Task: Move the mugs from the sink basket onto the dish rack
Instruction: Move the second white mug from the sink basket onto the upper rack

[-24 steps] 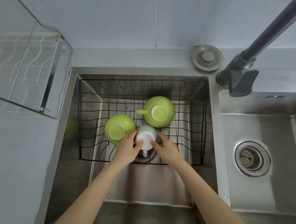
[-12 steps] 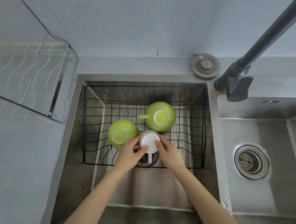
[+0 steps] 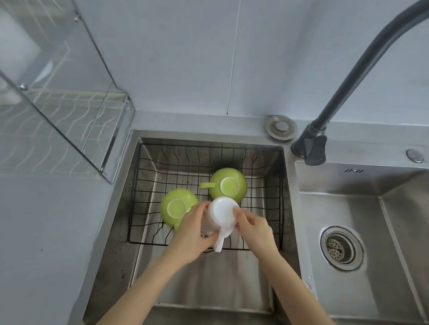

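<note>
A white mug (image 3: 220,215) is upside down, its handle pointing toward me, lifted a little above the black wire sink basket (image 3: 144,171). My left hand (image 3: 190,234) grips its left side and my right hand (image 3: 252,230) grips its right side. Two green mugs stand upside down in the basket: one (image 3: 176,207) at the left, partly behind my left hand, and one (image 3: 228,183) further back with its handle pointing left. The dish rack (image 3: 62,124) stands on the counter to the left, behind a clear panel.
A dark faucet (image 3: 346,91) arches over the divider between the two sink bowls. The right bowl has a round drain strainer (image 3: 340,247). A metal stopper (image 3: 281,126) lies on the ledge behind the sink. Grey counter (image 3: 25,236) stretches left of the sink.
Both hands have raised the white mug up out of the basket and tilted it slightly. The camera view has moved closer and tilted up.
</note>
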### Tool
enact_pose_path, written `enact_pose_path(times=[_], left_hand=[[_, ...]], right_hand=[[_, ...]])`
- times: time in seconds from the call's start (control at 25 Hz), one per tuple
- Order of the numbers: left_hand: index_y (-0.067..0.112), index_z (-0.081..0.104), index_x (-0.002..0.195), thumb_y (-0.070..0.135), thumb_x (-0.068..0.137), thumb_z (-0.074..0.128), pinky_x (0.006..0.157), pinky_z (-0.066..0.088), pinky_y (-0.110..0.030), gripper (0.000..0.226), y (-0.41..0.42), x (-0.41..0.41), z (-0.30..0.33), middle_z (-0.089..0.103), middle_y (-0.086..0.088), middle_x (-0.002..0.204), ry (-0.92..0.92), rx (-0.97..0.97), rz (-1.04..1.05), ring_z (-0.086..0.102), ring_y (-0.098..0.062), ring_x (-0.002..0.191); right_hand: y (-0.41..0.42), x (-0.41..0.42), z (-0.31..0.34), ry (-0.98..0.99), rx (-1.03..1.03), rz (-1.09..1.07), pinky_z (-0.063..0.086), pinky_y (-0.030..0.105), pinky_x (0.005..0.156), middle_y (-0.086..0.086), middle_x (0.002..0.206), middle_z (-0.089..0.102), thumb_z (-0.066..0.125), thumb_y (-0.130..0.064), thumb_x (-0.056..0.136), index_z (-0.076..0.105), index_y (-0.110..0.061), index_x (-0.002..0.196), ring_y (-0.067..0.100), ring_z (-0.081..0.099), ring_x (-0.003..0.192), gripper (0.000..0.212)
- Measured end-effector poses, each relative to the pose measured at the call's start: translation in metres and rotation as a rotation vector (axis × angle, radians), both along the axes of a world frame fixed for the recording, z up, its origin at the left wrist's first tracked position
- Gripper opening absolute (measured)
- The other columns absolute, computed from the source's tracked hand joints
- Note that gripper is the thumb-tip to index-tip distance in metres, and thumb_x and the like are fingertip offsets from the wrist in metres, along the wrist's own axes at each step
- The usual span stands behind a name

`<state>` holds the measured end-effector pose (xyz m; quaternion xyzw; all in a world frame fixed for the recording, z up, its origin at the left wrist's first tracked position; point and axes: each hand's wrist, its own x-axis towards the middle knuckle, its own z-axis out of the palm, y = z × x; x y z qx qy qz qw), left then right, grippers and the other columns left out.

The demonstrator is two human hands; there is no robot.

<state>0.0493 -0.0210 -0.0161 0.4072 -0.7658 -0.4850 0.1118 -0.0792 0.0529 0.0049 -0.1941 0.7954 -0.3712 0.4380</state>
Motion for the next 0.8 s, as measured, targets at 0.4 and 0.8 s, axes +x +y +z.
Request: enact_pose_path(times=[0.4, 0.8], left_hand=[[0.029, 0.041, 0.109, 0.016, 0.071, 0.072, 0.067, 0.048, -0.006, 0.050, 0.012, 0.027, 0.067, 0.047, 0.021, 0.107, 0.301, 0.024, 0.110, 0.050, 0.001, 0.100], [0.020, 0.045, 0.116, 0.021, 0.072, 0.070, 0.075, 0.047, -0.008, 0.050, -0.029, 0.090, 0.160, 0.053, 0.008, 0.113, 0.335, -0.260, 0.055, 0.055, -0.002, 0.098]], right_hand=[[0.024, 0.008, 0.064, 0.284, -0.259, 0.304, 0.039, 0.013, 0.078, -0.004, 0.109, 0.054, 0.045, -0.031, 0.090, 0.051, -0.033, 0.127, 0.005, 0.054, 0.096, 0.037], [-0.008, 0.065, 0.149, 0.410, -0.603, 0.350, 0.045, 0.011, 0.084, -0.008, 0.113, 0.058, 0.069, -0.027, 0.075, 0.045, -0.045, 0.099, 0.002, 0.057, 0.098, 0.038]])
